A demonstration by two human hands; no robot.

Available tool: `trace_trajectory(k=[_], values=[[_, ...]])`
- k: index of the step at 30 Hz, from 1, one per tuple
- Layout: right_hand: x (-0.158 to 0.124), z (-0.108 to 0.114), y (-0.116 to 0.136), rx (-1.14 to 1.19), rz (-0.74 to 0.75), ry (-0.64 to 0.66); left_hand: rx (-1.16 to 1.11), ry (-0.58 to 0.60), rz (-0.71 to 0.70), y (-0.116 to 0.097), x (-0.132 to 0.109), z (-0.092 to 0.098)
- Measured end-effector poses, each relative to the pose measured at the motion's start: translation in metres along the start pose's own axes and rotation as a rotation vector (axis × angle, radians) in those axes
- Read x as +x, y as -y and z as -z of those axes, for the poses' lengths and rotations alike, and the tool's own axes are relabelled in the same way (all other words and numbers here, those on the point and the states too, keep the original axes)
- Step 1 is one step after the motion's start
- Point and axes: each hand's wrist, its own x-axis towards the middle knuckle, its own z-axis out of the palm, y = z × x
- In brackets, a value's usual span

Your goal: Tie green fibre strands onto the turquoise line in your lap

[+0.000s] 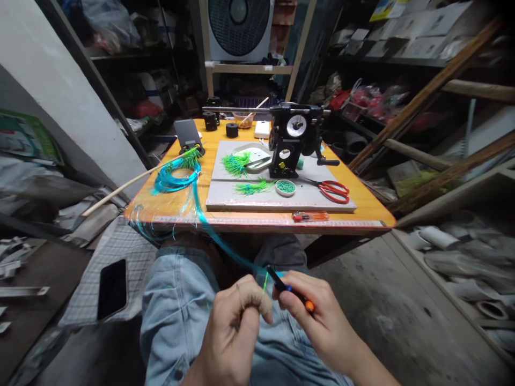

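Observation:
My left hand (237, 321) is closed over my lap, with a beige wrap round its index finger. A short bright-green strand (265, 282) sticks up from its fingertips. My right hand (311, 311) grips a slim black tool with a blue part and an orange end (309, 306); its kind is unclear. The tool's dark tip (274, 275) is beside the strand's top. A bundle of blue line (217, 236) runs from a blue coil (173, 177) on the table down to the hands, where its end is hidden.
On the orange table (362, 187), a grey board (241, 202) bears a black cranked machine (295, 139), green-blue tufts (235, 163), a dish of green beads (286, 187) and red-handled scissors (335, 191). A wooden stick (124, 190) overhangs the left edge. A phone (112, 289) lies at left.

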Motion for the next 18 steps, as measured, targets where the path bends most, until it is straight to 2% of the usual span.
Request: trace_trajectory(k=[6,9,12,14,16,18], values=[[-0.003,0.010,0.004,-0.017,-0.013,-0.028,-0.167,-0.015,0.204,0.011,-0.002,-0.001],[-0.003,0.029,-0.009,-0.092,-0.061,-0.135,-0.252,-0.052,0.267,0.013,-0.003,-0.001],[0.003,0.069,-0.036,-0.422,-0.180,-0.376,-0.249,-0.044,0.301,0.012,-0.002,0.000],[0.012,0.103,-0.058,-0.881,-0.309,-0.496,-0.222,-0.030,0.309,0.012,0.000,0.000],[0.022,0.136,-0.079,-1.039,-0.392,-0.537,-0.199,-0.033,0.297,0.012,0.003,-0.001],[0.032,0.159,-0.097,-1.117,-0.433,-0.518,-0.181,-0.031,0.274,0.012,0.005,-0.002]])
